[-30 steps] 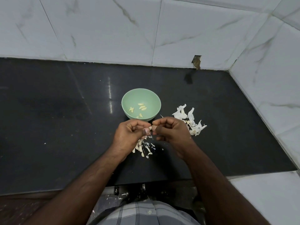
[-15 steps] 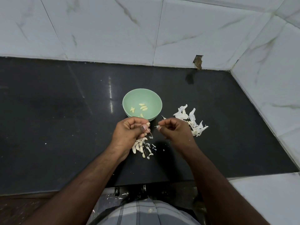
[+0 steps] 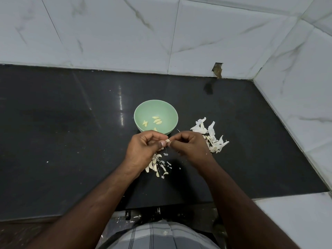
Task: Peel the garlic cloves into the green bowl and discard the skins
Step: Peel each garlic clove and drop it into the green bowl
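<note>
1. Garlic clove [image 3: 167, 140] sat pinched between the left hand [image 3: 143, 150] and right hand [image 3: 188, 148], which had closed together again after parting, suggesting another strip of skin was coming off.
2. Its long axis ran roughly hand to hand, just before the green bowl [image 3: 156, 106].

Dim, cool and even overall. Bright vertical streak of glare on the black counter [image 3: 121, 105], left of the green bowl [image 3: 156, 106]. Soft shadows under both forearms. Sharp at centre; wide-angle bending of wall tiles [image 3: 179, 33] toward edges.
</note>
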